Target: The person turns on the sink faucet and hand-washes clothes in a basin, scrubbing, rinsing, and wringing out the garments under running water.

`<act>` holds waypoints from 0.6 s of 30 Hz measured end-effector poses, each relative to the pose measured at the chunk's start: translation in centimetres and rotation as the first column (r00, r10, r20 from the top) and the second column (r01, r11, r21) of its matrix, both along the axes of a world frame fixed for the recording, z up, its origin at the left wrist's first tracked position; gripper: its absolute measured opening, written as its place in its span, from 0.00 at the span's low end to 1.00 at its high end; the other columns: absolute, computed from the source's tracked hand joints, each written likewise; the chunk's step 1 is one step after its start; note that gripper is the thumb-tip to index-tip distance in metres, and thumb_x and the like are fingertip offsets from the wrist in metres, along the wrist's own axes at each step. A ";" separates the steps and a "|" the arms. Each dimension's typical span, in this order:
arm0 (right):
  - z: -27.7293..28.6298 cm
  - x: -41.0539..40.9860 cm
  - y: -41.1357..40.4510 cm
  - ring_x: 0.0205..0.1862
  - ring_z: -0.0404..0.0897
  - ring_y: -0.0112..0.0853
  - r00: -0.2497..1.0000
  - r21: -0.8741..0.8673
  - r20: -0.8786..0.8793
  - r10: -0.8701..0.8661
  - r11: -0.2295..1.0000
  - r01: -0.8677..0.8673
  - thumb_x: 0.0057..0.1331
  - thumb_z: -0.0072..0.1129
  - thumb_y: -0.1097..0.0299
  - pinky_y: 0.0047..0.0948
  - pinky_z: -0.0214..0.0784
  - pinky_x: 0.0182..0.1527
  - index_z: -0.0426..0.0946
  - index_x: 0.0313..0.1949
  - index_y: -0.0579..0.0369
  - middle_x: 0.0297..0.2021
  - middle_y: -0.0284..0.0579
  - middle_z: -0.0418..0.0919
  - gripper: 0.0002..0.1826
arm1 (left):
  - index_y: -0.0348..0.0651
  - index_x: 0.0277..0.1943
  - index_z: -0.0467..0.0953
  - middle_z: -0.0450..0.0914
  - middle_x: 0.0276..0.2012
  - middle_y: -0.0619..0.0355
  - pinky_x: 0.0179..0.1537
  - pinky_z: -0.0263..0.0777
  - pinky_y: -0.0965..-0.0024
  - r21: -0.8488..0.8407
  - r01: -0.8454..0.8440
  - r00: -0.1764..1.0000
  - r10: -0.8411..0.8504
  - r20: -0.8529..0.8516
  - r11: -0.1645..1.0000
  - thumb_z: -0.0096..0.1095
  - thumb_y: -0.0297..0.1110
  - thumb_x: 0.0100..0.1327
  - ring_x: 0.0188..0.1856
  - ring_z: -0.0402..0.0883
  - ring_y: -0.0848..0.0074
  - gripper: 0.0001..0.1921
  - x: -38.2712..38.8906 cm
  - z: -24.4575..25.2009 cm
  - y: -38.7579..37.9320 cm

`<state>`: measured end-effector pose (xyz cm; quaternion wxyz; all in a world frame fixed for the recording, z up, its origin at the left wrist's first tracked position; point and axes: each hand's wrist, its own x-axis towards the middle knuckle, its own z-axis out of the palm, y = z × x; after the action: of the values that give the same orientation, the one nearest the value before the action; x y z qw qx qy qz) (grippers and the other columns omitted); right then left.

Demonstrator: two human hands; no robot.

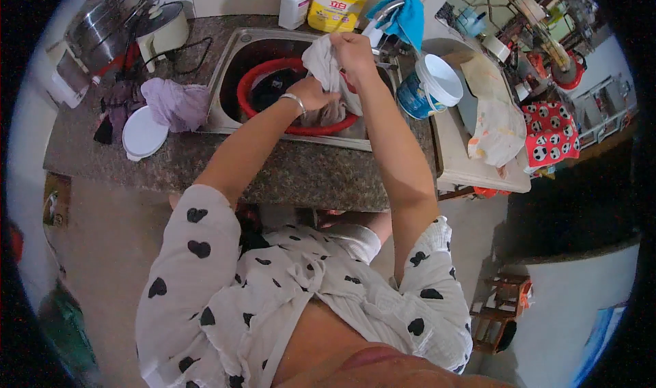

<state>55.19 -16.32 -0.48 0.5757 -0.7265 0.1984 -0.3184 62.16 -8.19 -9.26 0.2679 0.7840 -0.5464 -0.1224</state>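
A wet, pale cloth hangs bunched between my two hands over a red plastic basin in the stainless steel sink. Raised near the faucet, my right hand grips the cloth's upper part. My left hand, with a silver bracelet at the wrist, is closed around its lower folds, just above the basin. Dark fabric lies inside the basin. A blue cloth is draped over the faucet.
A lilac cloth and a white lid lie left of the sink, near a cream pot. Behind it stand a white pump bottle and a yellow detergent jug. A blue-and-white bucket stands at the right.
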 end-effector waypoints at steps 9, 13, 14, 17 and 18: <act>-10.6 -4.8 -3.5 0.33 0.76 0.39 0.907 -0.459 -0.420 -0.024 0.868 -0.189 0.44 0.64 0.57 0.31 0.66 0.36 0.74 0.34 0.60 0.30 0.51 0.76 0.22 | 0.40 0.21 0.67 0.71 0.19 0.54 0.22 0.63 0.74 -0.334 -0.269 0.215 -0.282 -0.935 0.903 0.48 0.41 0.56 0.21 0.70 0.74 0.15 3.7 6.5 -3.0; -12.1 -3.6 -0.8 0.34 0.76 0.42 0.921 -0.460 -0.371 -0.119 0.885 -0.070 0.45 0.63 0.60 0.34 0.66 0.38 0.73 0.37 0.60 0.32 0.51 0.76 0.22 | 0.41 0.26 0.66 0.72 0.24 0.55 0.35 0.67 0.69 -0.383 -0.236 0.322 -0.300 -0.898 0.893 0.50 0.42 0.56 0.29 0.72 0.72 0.13 4.1 12.8 -1.0; -12.0 -3.2 -0.7 0.31 0.76 0.34 0.952 -0.447 -0.277 -0.131 0.895 -0.007 0.50 0.59 0.65 0.30 0.66 0.35 0.74 0.35 0.63 0.27 0.47 0.77 0.16 | 0.41 0.26 0.66 0.72 0.24 0.55 0.35 0.67 0.69 -0.382 -0.240 0.325 -0.297 -0.898 0.893 0.50 0.42 0.56 0.29 0.72 0.72 0.13 4.2 13.2 -0.6; -12.0 -2.4 -2.7 0.25 0.72 0.26 0.984 0.027 -0.134 -0.115 0.992 0.119 0.55 0.54 0.67 0.26 0.63 0.29 0.75 0.32 0.61 0.24 0.37 0.76 0.10 | 0.42 0.28 0.67 0.73 0.28 0.56 0.41 0.66 0.66 -0.408 -0.287 0.296 -0.325 -0.898 0.867 0.50 0.42 0.57 0.32 0.72 0.72 0.12 5.7 13.5 0.3; -10.5 -2.0 -1.8 0.23 0.69 0.21 0.993 0.074 0.021 -0.118 0.990 0.116 0.55 0.54 0.69 0.23 0.60 0.26 0.76 0.31 0.61 0.23 0.33 0.75 0.08 | 0.42 0.29 0.67 0.73 0.29 0.56 0.41 0.66 0.65 -0.419 -0.346 0.207 -0.367 -0.907 0.840 0.49 0.42 0.58 0.34 0.72 0.72 0.12 7.4 12.5 1.1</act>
<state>53.19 -18.11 -10.95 0.5845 -0.6881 0.2447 -0.3536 69.58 -7.08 3.22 0.7588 0.4105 -0.2670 -0.4294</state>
